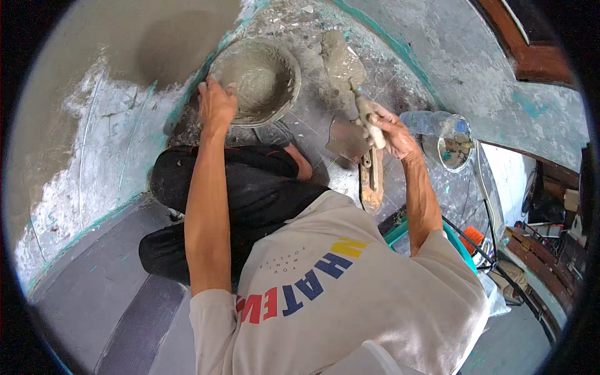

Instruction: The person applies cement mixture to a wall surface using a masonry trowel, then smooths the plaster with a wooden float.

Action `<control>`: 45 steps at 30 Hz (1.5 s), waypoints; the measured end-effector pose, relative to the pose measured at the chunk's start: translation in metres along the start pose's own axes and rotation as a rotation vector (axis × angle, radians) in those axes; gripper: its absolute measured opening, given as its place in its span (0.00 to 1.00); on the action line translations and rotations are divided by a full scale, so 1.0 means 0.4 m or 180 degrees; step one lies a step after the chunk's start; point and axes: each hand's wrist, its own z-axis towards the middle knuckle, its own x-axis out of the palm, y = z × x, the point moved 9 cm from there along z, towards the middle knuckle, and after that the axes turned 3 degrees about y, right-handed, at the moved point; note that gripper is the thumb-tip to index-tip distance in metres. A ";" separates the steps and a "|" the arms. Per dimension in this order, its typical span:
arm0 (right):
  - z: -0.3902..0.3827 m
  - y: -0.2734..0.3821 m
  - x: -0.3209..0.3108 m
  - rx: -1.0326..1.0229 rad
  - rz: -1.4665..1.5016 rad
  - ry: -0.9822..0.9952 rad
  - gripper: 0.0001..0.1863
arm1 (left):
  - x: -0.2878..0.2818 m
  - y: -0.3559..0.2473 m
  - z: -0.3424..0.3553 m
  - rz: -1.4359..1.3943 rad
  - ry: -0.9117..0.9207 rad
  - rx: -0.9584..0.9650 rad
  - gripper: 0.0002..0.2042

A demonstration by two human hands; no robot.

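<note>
A round bowl [291, 84] smeared with wet grey mortar stands on the floor by the left wall. My left hand [217, 105] is closed on its near left rim. My right hand [392, 132] is wrapped round the pale, mortar-caked handle of a trowel [372, 125]. Its blade, pointing away from me to the right of the bowl, looks thickly coated with mortar [342, 61]. Just beneath that hand lies a long wooden-handled tool [372, 187], beside a flat brownish metal plate [345, 139]; whether the two are joined I cannot tell.
The left wall [119, 44] bears wet grey plaster above a bare white patch. On the right are a clear plastic bottle [422, 122], a small bucket [458, 165] with things in it, a cable [481, 181], a teal tub [460, 250] and an orange object [473, 237]. Mortar crumbs dot the floor.
</note>
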 end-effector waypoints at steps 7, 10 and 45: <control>0.014 -0.088 -0.222 -0.0120 -0.2379 -0.1192 0.36 | 0.150 -0.259 -0.242 -0.0203 0.1801 0.1424 0.28; 0.077 -0.212 -0.272 -0.1157 -0.1616 -0.0722 0.46 | 0.197 -0.303 -0.333 0.0131 0.2189 0.1703 0.27; -0.058 0.289 0.200 -0.1624 -0.1364 -0.1099 0.30 | 0.010 -0.366 -0.365 -0.3965 0.0939 0.1492 0.21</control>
